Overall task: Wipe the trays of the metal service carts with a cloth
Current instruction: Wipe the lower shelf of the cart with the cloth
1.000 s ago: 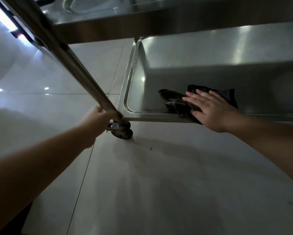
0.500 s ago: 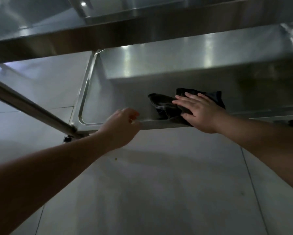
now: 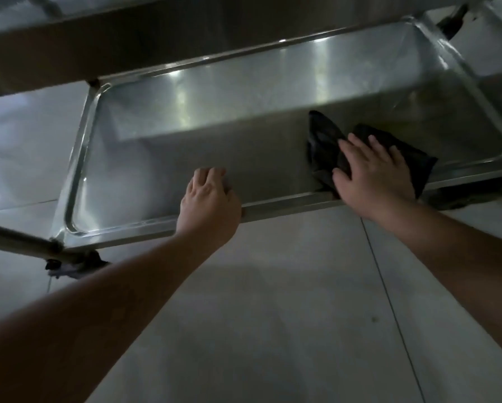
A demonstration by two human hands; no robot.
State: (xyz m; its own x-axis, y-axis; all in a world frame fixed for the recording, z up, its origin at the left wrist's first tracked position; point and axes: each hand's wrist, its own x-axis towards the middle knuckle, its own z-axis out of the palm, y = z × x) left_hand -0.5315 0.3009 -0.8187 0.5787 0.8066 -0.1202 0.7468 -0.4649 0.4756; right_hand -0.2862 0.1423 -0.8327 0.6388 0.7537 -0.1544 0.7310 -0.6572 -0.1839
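Note:
The bottom tray [image 3: 162, 158] of a stainless steel service cart fills the upper half of the view, low above the floor. A dark cloth [image 3: 325, 146] lies crumpled on the tray's right part near the front rim. My right hand [image 3: 372, 170] presses flat on the cloth with straight, spread fingers. My left hand [image 3: 210, 202] grips the tray's front rim near the middle, fingers curled over the edge into the tray.
The cart's upper tray [image 3: 127, 45] overhangs at the top. A cart leg [image 3: 17, 239] and caster wheel [image 3: 69, 264] stand at the lower left corner of the tray. Pale tiled floor [image 3: 273, 315] lies below, and another dark caster [image 3: 476, 196] sits at the right.
My left hand left the cart leg and took hold of the tray's front rim. The view swung left to right, so the whole bottom tray shows. My right hand stayed flat on the cloth.

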